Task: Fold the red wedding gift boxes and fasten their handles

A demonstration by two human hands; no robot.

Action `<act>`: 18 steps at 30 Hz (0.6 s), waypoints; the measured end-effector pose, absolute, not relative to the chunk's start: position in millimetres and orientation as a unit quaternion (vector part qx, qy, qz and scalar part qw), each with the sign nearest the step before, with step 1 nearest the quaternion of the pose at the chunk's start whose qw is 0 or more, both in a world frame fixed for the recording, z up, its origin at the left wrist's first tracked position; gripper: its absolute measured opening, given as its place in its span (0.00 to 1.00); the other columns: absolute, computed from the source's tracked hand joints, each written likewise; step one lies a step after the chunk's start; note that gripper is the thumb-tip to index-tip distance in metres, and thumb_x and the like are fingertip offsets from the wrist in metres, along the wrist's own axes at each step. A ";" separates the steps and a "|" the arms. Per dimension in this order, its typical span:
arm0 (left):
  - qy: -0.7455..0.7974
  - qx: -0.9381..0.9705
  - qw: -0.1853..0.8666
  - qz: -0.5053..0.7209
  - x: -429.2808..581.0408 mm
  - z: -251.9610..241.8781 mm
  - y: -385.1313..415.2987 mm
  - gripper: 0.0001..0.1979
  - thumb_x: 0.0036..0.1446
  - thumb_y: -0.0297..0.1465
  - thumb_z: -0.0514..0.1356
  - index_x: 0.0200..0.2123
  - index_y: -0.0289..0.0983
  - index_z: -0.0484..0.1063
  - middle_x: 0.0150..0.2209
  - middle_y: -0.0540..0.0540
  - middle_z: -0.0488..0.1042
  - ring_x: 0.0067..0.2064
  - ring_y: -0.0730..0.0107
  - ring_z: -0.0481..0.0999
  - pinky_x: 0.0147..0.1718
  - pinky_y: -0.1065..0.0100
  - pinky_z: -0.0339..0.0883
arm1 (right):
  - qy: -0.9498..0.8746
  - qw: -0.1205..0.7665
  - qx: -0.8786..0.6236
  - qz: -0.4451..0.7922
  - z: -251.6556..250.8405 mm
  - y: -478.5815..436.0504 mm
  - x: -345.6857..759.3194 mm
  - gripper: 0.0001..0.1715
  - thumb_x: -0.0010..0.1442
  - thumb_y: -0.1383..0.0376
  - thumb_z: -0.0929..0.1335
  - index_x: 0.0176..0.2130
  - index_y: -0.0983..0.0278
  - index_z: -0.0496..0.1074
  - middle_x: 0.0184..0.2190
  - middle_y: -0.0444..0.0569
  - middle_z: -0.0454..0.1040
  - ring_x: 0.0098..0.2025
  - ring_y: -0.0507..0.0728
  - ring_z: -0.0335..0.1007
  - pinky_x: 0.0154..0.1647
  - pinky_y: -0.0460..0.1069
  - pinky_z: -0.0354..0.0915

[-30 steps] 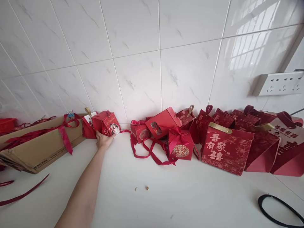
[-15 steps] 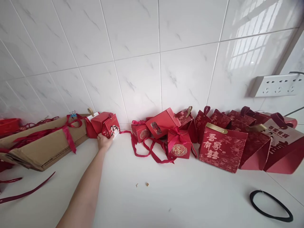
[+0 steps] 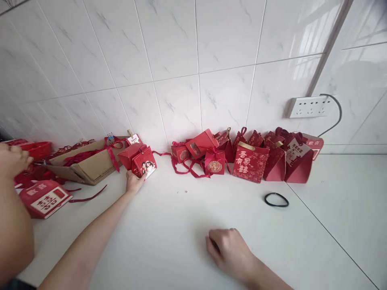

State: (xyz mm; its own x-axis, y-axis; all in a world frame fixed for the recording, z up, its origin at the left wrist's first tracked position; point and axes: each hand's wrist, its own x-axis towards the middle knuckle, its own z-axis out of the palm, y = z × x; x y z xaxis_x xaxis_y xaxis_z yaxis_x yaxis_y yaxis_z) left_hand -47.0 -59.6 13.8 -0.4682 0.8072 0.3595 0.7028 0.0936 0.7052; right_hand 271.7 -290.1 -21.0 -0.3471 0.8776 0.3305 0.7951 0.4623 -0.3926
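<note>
My left hand (image 3: 134,182) grips a small red gift box (image 3: 146,163) by its lower edge at the left of the counter. The box has a cartoon couple on its front face, and a dark red ribbon trails from behind it to the right. Low in the middle of the view, over the bare countertop, my right hand (image 3: 231,251) is curled into a loose fist. No object shows in its fingers.
Red gift boxes (image 3: 249,163) line the tiled wall. A cardboard box (image 3: 92,168) with ribbons stands left. Another person's arm (image 3: 13,209) is at the far left, near a red box (image 3: 45,199). A black ring-shaped band (image 3: 276,205) and a socket strip (image 3: 310,107) are right.
My right hand has come into view at the bottom, and another person's arm at the far left. The view has shifted back. My left hand keeps hold of the gift box, now turned slightly.
</note>
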 end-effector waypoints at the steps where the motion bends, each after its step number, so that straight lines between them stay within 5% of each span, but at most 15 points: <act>1: 0.730 0.515 0.065 0.445 -44.1 16.4 -72.7 0.20 0.58 0.33 0.61 0.53 0.34 0.65 0.55 0.39 0.66 0.55 0.55 0.69 0.52 0.50 0.67 | -0.811 0.258 -0.517 0.093 -19.3 -291.0 271.7 0.19 0.59 0.69 0.59 0.20 0.62 0.48 0.15 0.39 0.49 0.17 0.48 0.35 0.19 0.47 0.41; 6: 0.646 0.567 0.098 0.502 -2.4 40.7 -127.9 0.29 0.51 0.29 0.64 0.55 0.30 0.59 0.55 0.33 0.65 0.55 0.53 0.70 0.51 0.58 0.71 | -0.756 0.339 -0.522 0.203 -9.7 -296.5 278.9 0.16 0.62 0.64 0.59 0.23 0.61 0.58 0.17 0.42 0.61 0.18 0.49 0.53 0.23 0.46 0.53; 10: 0.503 0.682 0.149 0.510 66.2 56.1 -164.0 0.29 0.53 0.32 0.61 0.56 0.35 0.56 0.58 0.36 0.65 0.59 0.57 0.68 0.51 0.62 0.71 | -0.684 0.499 -0.484 0.221 -2.0 -289.2 308.8 0.14 0.61 0.54 0.63 0.41 0.62 0.63 0.33 0.50 0.70 0.31 0.55 0.69 0.26 0.47 0.65; 14: 0.368 0.792 0.229 0.430 138.0 44.9 -195.1 0.26 0.48 0.35 0.66 0.51 0.38 0.65 0.51 0.41 0.74 0.52 0.58 0.75 0.48 0.61 0.73 | -0.608 0.632 -0.466 0.114 -4.4 -275.8 358.7 0.37 0.53 0.46 0.68 0.53 0.61 0.54 0.53 0.61 0.60 0.55 0.64 0.63 0.46 0.58 0.70; 18: 0.311 0.838 0.262 0.364 174.5 20.5 -210.8 0.22 0.43 0.33 0.71 0.44 0.40 0.73 0.44 0.40 0.76 0.44 0.57 0.78 0.42 0.59 0.76 | -0.613 0.613 -0.480 0.134 -11.9 -273.3 389.1 0.46 0.52 0.42 0.68 0.59 0.61 0.50 0.58 0.62 0.59 0.60 0.68 0.58 0.58 0.65 0.59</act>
State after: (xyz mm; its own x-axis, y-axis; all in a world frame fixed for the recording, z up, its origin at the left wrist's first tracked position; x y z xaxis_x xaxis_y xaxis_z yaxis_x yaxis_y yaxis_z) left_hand 174.5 -210.8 20.5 0.5423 0.7112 0.4472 0.3308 -0.6701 0.6645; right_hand 389.1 -273.3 -11.9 0.2115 0.7527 0.6235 0.4245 0.5039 -0.7523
